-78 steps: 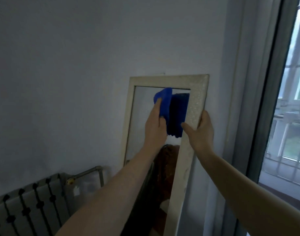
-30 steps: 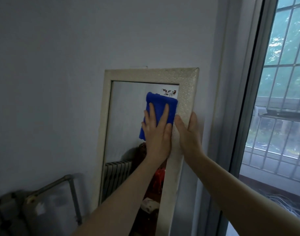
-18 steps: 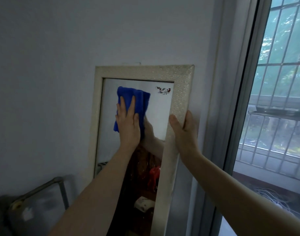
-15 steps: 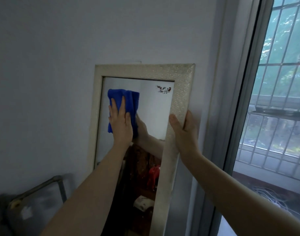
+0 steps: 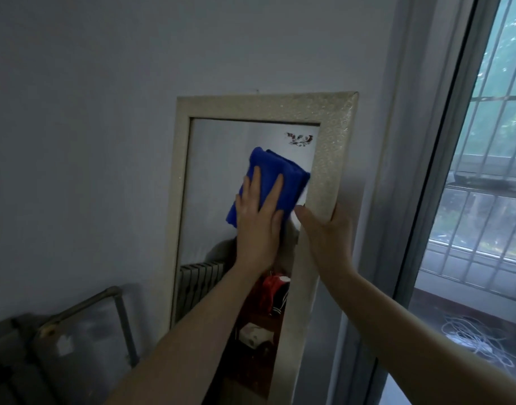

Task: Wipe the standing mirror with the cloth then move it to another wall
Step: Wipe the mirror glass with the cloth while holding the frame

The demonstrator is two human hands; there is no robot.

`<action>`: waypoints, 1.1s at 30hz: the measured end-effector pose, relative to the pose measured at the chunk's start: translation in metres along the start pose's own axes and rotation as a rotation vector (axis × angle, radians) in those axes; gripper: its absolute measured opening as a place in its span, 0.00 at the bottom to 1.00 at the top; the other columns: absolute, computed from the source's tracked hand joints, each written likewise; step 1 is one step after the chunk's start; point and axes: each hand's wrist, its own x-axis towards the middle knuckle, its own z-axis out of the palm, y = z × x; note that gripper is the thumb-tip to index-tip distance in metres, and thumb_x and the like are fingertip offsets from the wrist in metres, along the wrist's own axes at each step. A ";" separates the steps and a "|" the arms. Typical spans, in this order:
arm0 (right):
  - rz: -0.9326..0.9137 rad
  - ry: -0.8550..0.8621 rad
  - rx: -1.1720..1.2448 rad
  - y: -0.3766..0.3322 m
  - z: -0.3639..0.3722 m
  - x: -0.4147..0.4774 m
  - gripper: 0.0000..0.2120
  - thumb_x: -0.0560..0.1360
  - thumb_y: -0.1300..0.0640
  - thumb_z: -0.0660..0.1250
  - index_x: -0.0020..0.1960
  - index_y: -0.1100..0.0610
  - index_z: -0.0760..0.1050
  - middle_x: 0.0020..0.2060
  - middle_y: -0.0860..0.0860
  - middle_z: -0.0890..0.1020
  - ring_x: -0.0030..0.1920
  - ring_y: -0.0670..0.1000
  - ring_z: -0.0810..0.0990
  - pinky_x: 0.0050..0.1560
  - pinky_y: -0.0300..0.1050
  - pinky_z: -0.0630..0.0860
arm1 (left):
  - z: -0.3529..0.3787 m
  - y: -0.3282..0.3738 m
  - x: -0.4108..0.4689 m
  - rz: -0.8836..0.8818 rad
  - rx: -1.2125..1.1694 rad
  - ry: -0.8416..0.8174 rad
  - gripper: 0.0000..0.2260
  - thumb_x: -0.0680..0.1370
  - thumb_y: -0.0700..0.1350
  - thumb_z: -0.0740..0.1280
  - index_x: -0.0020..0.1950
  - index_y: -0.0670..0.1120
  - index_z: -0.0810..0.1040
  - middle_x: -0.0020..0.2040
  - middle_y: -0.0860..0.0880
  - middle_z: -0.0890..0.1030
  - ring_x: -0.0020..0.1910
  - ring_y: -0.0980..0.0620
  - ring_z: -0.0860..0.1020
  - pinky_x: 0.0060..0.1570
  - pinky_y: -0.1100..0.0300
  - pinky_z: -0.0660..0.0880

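Observation:
A tall standing mirror (image 5: 329, 147) with a pale textured frame leans against the grey wall. A folded blue cloth (image 5: 283, 176) lies flat on the upper glass, close to the right side of the frame. My left hand (image 5: 258, 226) presses the cloth against the glass with straight, spread fingers. My right hand (image 5: 328, 238) grips the frame's right edge, thumb on the front and fingers wrapped behind it. The glass reflects a radiator and some red and white items.
A dark radiator (image 5: 14, 361) with a metal pipe (image 5: 119, 317) stands low at the left, beside the mirror. A barred window or glass door (image 5: 484, 200) fills the right side, its frame close to the mirror. A tangle of white cable (image 5: 473, 340) lies outside.
My left hand has slid the cloth from the upper left of the glass to the right, next to the frame. My right hand keeps its hold on the frame edge.

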 end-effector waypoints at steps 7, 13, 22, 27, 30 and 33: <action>0.031 -0.017 -0.065 0.002 -0.002 0.004 0.12 0.71 0.53 0.71 0.46 0.60 0.75 0.35 0.52 0.78 0.33 0.47 0.79 0.31 0.40 0.78 | -0.029 -0.089 0.039 -0.174 -0.047 0.106 0.23 0.81 0.45 0.51 0.75 0.58 0.49 0.79 0.44 0.49 0.78 0.44 0.48 0.74 0.39 0.51; 0.054 -0.021 -0.016 0.000 -0.002 0.002 0.09 0.72 0.55 0.72 0.45 0.59 0.75 0.33 0.49 0.78 0.29 0.41 0.78 0.28 0.36 0.77 | -0.035 -0.127 0.016 -0.287 -0.107 0.176 0.23 0.82 0.42 0.54 0.77 0.52 0.54 0.78 0.50 0.50 0.70 0.63 0.51 0.74 0.54 0.53; 0.185 -0.046 0.022 0.015 -0.002 -0.027 0.11 0.74 0.50 0.68 0.41 0.57 0.76 0.30 0.49 0.77 0.27 0.42 0.77 0.28 0.36 0.76 | -0.012 -0.079 -0.030 -0.413 -0.121 0.101 0.25 0.80 0.55 0.49 0.75 0.56 0.45 0.79 0.44 0.46 0.77 0.42 0.47 0.74 0.40 0.50; 0.219 -0.037 0.075 0.019 -0.001 -0.037 0.12 0.76 0.48 0.65 0.38 0.55 0.73 0.27 0.47 0.75 0.26 0.43 0.75 0.27 0.34 0.74 | 0.003 -0.028 -0.073 -0.297 -0.092 0.003 0.23 0.80 0.61 0.43 0.74 0.66 0.40 0.78 0.51 0.38 0.78 0.47 0.41 0.75 0.43 0.41; 0.208 -0.051 0.096 0.019 -0.001 -0.039 0.14 0.76 0.47 0.63 0.38 0.54 0.75 0.29 0.48 0.78 0.29 0.46 0.77 0.31 0.40 0.77 | 0.012 0.004 -0.086 -0.215 -0.078 -0.033 0.24 0.81 0.54 0.47 0.74 0.66 0.40 0.78 0.50 0.38 0.77 0.48 0.38 0.74 0.44 0.38; 0.185 -0.042 0.105 0.019 0.000 -0.039 0.12 0.77 0.47 0.63 0.39 0.52 0.77 0.32 0.51 0.79 0.33 0.47 0.78 0.34 0.41 0.78 | 0.020 0.020 -0.082 -0.175 -0.048 -0.031 0.24 0.81 0.53 0.47 0.75 0.65 0.43 0.78 0.49 0.40 0.77 0.49 0.39 0.74 0.45 0.38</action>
